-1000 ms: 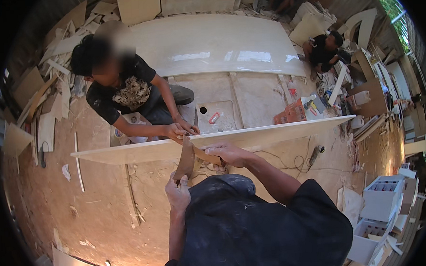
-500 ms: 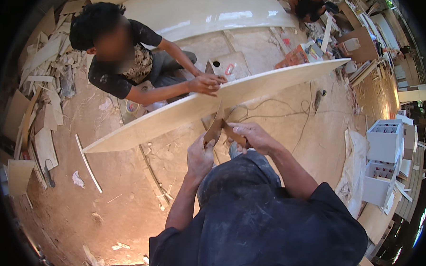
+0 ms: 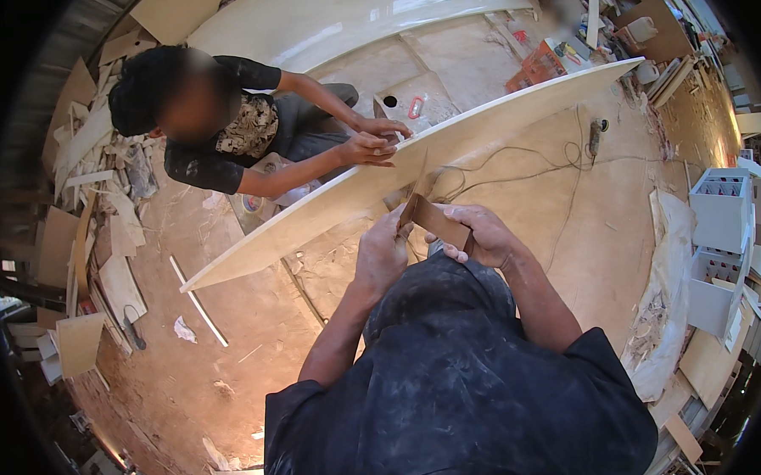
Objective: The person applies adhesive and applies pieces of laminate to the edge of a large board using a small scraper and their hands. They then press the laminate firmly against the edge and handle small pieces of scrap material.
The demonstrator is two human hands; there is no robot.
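Between my hands, in front of my knees, is a folded brown sheet that looks like sandpaper point(image 3: 441, 223). My left hand point(image 3: 382, 253) pinches its left end, near the fold. My right hand point(image 3: 487, 236) grips the other end, thumb on top and fingers curled beneath. Just beyond my hands a long pale panel point(image 3: 512, 131) stands on edge, slanting from lower left to upper right. A co-worker in a dark shirt point(image 3: 199, 165) squats on its far side, both hands point(image 3: 370, 146) at the panel's top edge.
A power tool point(image 3: 598, 135) with a tangled cord lies on the floor beyond the panel's right half. A thin white strip point(image 3: 198, 300) lies at left. Offcuts point(image 3: 111, 194) are heaped at far left; white drawer-like boxes point(image 3: 719, 210) stand at right. A large glossy panel point(image 3: 346, 27) lies at the back.
The brown sheet has turned from a raised V shape to a broader face in my hands. My view has shifted, and the co-worker's hands remain at the panel's edge.
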